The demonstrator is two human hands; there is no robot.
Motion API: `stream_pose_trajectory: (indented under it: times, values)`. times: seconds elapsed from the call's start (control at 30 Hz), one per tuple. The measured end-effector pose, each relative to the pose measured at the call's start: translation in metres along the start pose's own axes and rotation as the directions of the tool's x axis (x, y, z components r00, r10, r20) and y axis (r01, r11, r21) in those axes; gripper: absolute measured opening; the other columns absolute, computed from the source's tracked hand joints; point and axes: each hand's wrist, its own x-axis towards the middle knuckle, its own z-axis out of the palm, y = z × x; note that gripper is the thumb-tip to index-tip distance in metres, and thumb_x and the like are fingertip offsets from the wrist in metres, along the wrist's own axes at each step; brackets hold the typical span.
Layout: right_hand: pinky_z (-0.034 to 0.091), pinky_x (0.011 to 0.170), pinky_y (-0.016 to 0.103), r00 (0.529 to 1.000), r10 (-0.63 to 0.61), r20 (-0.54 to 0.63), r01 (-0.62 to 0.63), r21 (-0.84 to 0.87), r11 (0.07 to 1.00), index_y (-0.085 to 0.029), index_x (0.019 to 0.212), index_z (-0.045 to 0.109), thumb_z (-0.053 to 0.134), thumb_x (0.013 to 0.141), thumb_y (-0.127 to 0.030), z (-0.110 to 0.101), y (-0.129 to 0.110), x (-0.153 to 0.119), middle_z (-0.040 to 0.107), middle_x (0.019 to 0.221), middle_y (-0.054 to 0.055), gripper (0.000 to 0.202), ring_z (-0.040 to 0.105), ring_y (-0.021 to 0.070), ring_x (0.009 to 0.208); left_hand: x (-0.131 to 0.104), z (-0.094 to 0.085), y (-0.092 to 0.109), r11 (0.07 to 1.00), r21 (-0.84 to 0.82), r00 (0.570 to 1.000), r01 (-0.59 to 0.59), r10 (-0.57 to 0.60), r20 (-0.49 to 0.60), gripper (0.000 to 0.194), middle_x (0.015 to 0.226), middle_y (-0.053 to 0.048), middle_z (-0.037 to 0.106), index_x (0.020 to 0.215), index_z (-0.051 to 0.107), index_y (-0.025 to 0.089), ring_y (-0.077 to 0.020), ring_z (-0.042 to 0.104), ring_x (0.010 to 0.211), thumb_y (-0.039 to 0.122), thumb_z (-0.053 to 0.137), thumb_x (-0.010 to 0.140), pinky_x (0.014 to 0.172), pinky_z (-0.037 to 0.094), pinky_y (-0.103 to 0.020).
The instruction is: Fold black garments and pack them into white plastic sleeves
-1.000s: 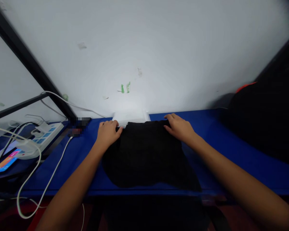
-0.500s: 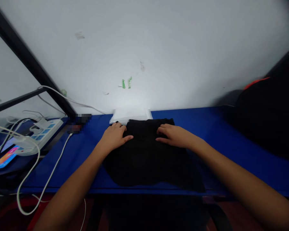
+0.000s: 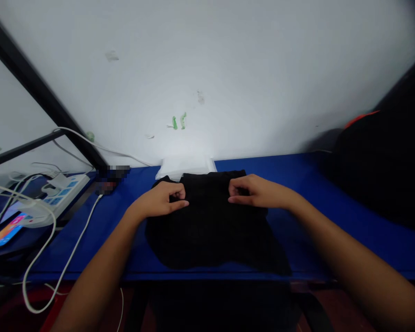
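A black cloth (image 3: 207, 230), apparently a folded garment, lies on the blue table in front of me. Its near edge is uneven, with a corner reaching down to the right. At its left side my left hand (image 3: 162, 198) is curled on the fabric, thumb close to the bent fingers. My right hand (image 3: 254, 191) is bent the same way at the upper right side, with dark fabric visible between fingers and thumb. Both hands look closed on the cloth, though how much they grip is hard to see. Behind it rests a stack of clear plastic bags (image 3: 186, 167).
The blue table (image 3: 300, 184) meets a white wall (image 3: 263, 83). To the left are a power strip (image 3: 67, 189), looping white cables (image 3: 85, 230) and a lit phone (image 3: 7, 233). A large black object (image 3: 387, 170) with an orange edge stands at the right.
The fingers of both hands have curled in from lying flat on the cloth, and the hands have drawn slightly toward me. The cloth has stayed almost the same; the view has shifted slightly.
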Motion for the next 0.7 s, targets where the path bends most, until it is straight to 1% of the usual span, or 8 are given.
stream_pose_trajectory:
  times: [0.1,0.2,0.27,0.3,0.4,0.5,0.6,0.7]
  values:
    - [0.037,0.054,0.025,0.973,0.022,0.231,-0.080,0.244,0.967,-0.018,0.081,0.058,0.064,0.082,-0.040,-0.008,-0.008,-0.007,0.058,0.068,-0.002,0.022,0.051,0.0116,0.060,-0.009,-0.011,0.008,0.940,-0.325,0.976,0.104,-0.034,0.214,0.023,0.061,0.005,0.056,0.080,0.056,0.018,-0.0082,0.050,0.053,0.039,0.068,0.080,0.050,0.036,-0.019]
    - [0.036,0.051,0.023,0.907,-0.001,0.420,-0.167,0.364,0.916,-0.017,0.080,0.059,0.065,0.080,-0.039,-0.007,-0.014,-0.009,0.057,0.063,-0.003,0.023,0.051,0.0104,0.055,-0.013,-0.015,0.011,0.782,-0.543,0.858,0.306,0.020,0.513,0.030,0.070,0.000,0.068,0.097,0.057,0.019,-0.0103,0.059,0.052,0.038,0.071,0.079,0.047,0.043,-0.020]
    - [0.034,0.046,0.023,0.874,0.031,0.484,-0.232,0.361,0.904,-0.017,0.079,0.059,0.062,0.082,-0.042,-0.003,-0.017,-0.008,0.054,0.059,-0.004,0.026,0.049,0.0098,0.049,-0.012,-0.014,0.010,0.711,-0.576,0.792,0.404,0.043,0.609,0.036,0.079,-0.004,0.072,0.106,0.055,0.020,-0.0141,0.065,0.057,0.039,0.070,0.080,0.048,0.049,-0.023]
    - [0.034,0.045,0.023,0.866,0.048,0.497,-0.249,0.346,0.905,-0.017,0.079,0.059,0.060,0.083,-0.044,-0.001,-0.018,-0.007,0.053,0.058,-0.004,0.028,0.049,0.0098,0.048,-0.010,-0.012,0.009,0.697,-0.580,0.784,0.421,0.042,0.619,0.037,0.082,-0.004,0.072,0.109,0.054,0.020,-0.0155,0.067,0.059,0.039,0.070,0.081,0.049,0.051,-0.024]
    - [0.036,0.047,0.023,0.890,0.056,0.452,-0.222,0.324,0.920,-0.016,0.079,0.060,0.060,0.084,-0.047,0.005,-0.016,-0.003,0.054,0.059,-0.003,0.032,0.050,0.0105,0.051,-0.006,-0.009,0.007,0.725,-0.597,0.864,0.344,0.005,0.504,0.038,0.085,-0.004,0.070,0.109,0.055,0.019,-0.0155,0.068,0.064,0.039,0.071,0.080,0.051,0.052,-0.024]
    - [0.041,0.054,0.024,0.946,0.029,0.323,-0.146,0.342,0.928,-0.016,0.086,0.060,0.059,0.086,-0.046,0.010,-0.011,0.001,0.062,0.067,0.000,0.030,0.055,0.0123,0.059,-0.002,-0.007,0.006,0.828,-0.530,0.970,0.183,-0.064,0.234,0.033,0.081,-0.002,0.065,0.104,0.059,0.018,-0.0129,0.063,0.068,0.039,0.069,0.081,0.055,0.049,-0.022]
    - [0.041,0.056,0.025,0.992,-0.016,0.124,-0.016,0.253,0.967,-0.017,0.090,0.061,0.057,0.088,-0.044,0.016,-0.007,0.006,0.062,0.070,0.001,0.028,0.054,0.0123,0.061,0.001,-0.002,0.008,0.934,-0.351,0.998,0.065,-0.055,0.039,0.026,0.081,-0.001,0.064,0.100,0.063,0.018,-0.0130,0.061,0.073,0.038,0.067,0.082,0.063,0.048,-0.023]
    - [0.039,0.056,0.025,0.997,-0.054,0.058,0.045,0.142,0.989,-0.017,0.091,0.063,0.057,0.089,-0.043,0.022,-0.005,0.009,0.061,0.071,0.000,0.026,0.052,0.0121,0.061,0.005,0.009,0.011,0.971,-0.233,0.998,-0.048,0.057,0.033,0.021,0.087,-0.003,0.067,0.097,0.065,0.019,-0.0157,0.062,0.081,0.036,0.065,0.084,0.076,0.049,-0.029]
